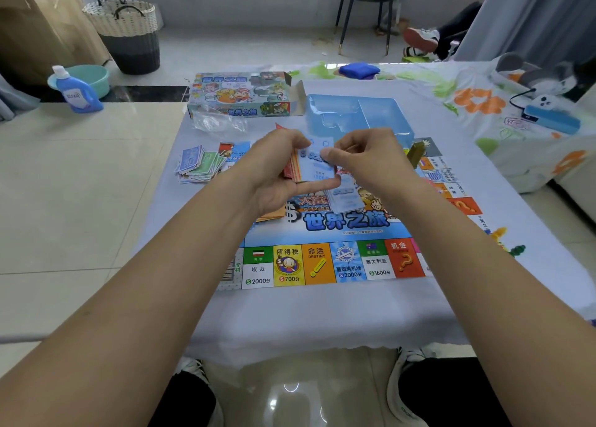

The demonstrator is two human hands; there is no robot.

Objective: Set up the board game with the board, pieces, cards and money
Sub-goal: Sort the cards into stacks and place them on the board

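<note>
Holding the card stack (295,170) clamped in my left hand (274,175) above the board (322,265), right hand (361,155) pinching the top blue card's (317,168) upper edge, long axis upright, sorted pile (346,197) lying just below, nearer the right.

Readable print — board and box

The board (325,233) carries the title 世界之旅 mid-field; squares along its near edge read 埃及 2000分, 所得税 700分, 命运 DESTINY, 2000分, 澳大利亚 1600分, 机会. The box (240,96) at the table's far edge repeats 世界之旅 — twice.
</note>
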